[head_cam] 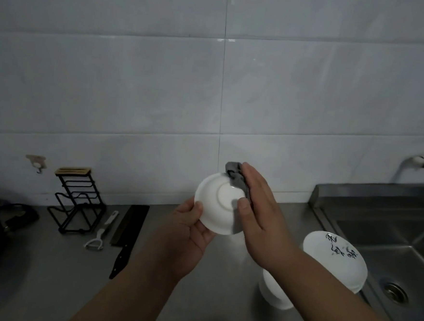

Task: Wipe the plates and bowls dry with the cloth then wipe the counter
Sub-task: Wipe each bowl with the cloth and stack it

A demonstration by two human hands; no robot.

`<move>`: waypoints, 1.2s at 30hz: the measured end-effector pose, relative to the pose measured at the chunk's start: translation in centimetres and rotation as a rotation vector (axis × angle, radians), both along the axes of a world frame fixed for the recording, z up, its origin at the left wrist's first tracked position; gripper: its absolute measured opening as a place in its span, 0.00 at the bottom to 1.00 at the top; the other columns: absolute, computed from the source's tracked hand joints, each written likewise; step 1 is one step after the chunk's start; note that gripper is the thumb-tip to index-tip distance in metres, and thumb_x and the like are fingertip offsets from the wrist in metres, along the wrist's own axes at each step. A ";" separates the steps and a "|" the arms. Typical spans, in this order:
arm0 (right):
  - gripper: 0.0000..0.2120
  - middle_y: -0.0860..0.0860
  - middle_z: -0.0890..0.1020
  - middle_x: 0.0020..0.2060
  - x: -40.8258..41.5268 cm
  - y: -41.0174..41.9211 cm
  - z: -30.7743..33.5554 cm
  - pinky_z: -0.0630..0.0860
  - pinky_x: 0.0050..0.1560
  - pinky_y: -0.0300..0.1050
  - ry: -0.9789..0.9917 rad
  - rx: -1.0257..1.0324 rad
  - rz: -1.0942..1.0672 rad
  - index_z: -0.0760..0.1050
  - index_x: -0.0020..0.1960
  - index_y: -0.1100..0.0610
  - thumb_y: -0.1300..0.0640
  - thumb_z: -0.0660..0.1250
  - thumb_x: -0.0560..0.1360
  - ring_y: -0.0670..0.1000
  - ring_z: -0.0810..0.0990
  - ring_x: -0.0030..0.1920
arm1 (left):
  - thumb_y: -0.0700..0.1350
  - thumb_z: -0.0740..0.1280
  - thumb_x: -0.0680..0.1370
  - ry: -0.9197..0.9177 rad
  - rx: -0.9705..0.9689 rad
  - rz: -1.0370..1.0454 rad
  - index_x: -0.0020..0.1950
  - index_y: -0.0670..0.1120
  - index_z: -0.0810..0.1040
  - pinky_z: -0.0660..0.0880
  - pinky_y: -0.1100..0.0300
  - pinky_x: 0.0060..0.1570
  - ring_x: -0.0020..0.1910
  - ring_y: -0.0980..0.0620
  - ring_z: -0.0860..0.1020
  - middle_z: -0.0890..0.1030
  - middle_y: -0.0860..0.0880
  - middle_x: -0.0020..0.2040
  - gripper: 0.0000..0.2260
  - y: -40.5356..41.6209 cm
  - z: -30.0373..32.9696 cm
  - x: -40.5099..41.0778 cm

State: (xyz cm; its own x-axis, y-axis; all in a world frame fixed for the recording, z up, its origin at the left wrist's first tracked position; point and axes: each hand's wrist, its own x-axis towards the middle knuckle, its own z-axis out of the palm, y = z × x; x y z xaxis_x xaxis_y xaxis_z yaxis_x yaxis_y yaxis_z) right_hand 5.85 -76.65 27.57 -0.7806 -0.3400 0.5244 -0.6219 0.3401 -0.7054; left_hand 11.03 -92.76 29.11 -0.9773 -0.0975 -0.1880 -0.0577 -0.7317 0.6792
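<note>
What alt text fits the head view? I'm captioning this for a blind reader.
The left hand holds a small white bowl bottom-out while the right hand presses a grey cloth against it. More white dishes sit on the steel counter beside the sink.

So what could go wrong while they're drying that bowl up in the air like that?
The bowl is held above the steel counter by the left hand at its rim only, so a hard push from the cloth in the right hand might knock it loose. The right forearm passes just above the plate and could bump it towards the sink.
</note>
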 end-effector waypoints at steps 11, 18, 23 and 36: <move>0.19 0.40 0.76 0.70 -1.3 0.1 1.9 0.71 0.72 0.51 -0.004 -0.175 -0.002 0.72 0.74 0.50 0.51 0.56 0.84 0.42 0.73 0.71 | 0.37 0.56 0.85 0.030 -0.239 -0.076 0.69 0.41 0.77 0.81 0.49 0.58 0.62 0.43 0.82 0.83 0.41 0.63 0.15 -0.5 0.1 -1.1; 0.17 0.43 0.75 0.71 -2.2 0.3 2.9 0.67 0.74 0.44 0.175 0.094 0.075 0.79 0.69 0.51 0.51 0.59 0.83 0.43 0.70 0.74 | 0.38 0.58 0.84 0.072 -0.309 -0.071 0.68 0.39 0.78 0.77 0.45 0.64 0.63 0.42 0.81 0.83 0.41 0.63 0.15 0.0 0.3 -1.0; 0.18 0.46 0.72 0.73 -1.1 -0.5 2.0 0.65 0.76 0.47 0.209 0.108 -0.056 0.77 0.71 0.52 0.52 0.59 0.83 0.44 0.67 0.75 | 0.39 0.57 0.85 0.083 -0.253 -0.037 0.69 0.40 0.77 0.78 0.48 0.62 0.61 0.44 0.82 0.83 0.40 0.63 0.15 1.0 0.2 -0.9; 0.11 0.53 0.76 0.70 -0.1 -0.6 -0.6 0.69 0.72 0.60 0.507 0.082 -0.026 0.83 0.61 0.59 0.62 0.70 0.79 0.58 0.69 0.75 | 0.43 0.56 0.85 0.135 0.006 -0.046 0.74 0.35 0.71 0.76 0.52 0.66 0.65 0.42 0.78 0.76 0.35 0.70 0.20 2.9 0.1 -1.6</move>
State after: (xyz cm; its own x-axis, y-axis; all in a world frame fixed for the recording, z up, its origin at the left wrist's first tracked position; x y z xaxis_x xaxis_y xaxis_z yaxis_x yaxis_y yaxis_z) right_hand 5.75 -77.25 27.02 -0.4442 -0.3791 0.8118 -0.8693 0.4017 -0.2880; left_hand 9.43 -89.85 29.19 -0.9972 -0.0511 -0.0546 0.0004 -0.7342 0.6789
